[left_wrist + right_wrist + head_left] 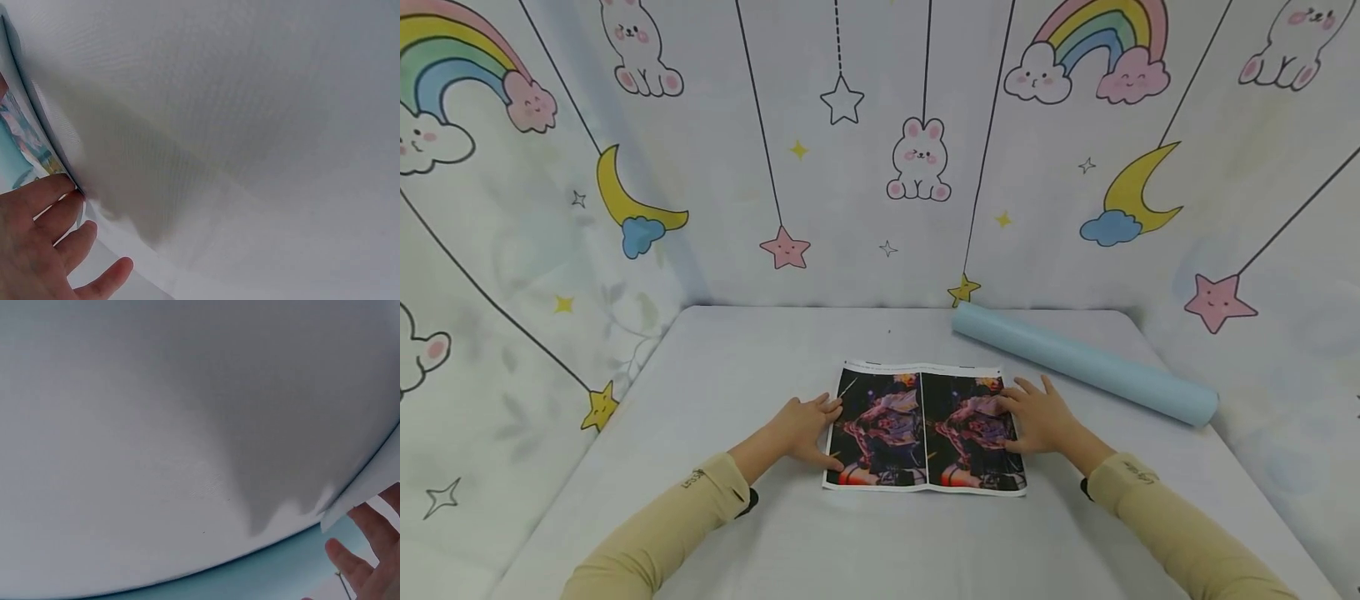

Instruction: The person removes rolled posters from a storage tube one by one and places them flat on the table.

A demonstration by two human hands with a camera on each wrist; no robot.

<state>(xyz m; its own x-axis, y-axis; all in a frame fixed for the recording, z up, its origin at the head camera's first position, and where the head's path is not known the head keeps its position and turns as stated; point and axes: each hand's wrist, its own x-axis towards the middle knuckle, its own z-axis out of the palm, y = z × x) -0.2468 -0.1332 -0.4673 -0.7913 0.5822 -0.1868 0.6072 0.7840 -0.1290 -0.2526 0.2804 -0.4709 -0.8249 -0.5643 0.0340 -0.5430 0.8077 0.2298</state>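
A printed sheet (880,433) lies on the white table, with the same dark, colourful picture twice, side by side, and a pale line between them. My left hand (802,427) rests at its left edge, thumb and fingertips spread on the border. At the right edge, my right hand (1039,417) touches the sheet with fingers spread over the picture. The left wrist view shows the fingers (53,200) at the sheet's rim, seen nearly edge-on. In the right wrist view, fingers (372,531) reach a white corner of the sheet; the thumb is out of sight there.
A pale blue roll (1086,358) lies slantwise behind the sheet, towards the back right of the table (760,358). Behind the table hangs a white cloth (865,192) printed with rabbits, stars, moons and rainbows. Shadows from the arms fall on the tabletop.
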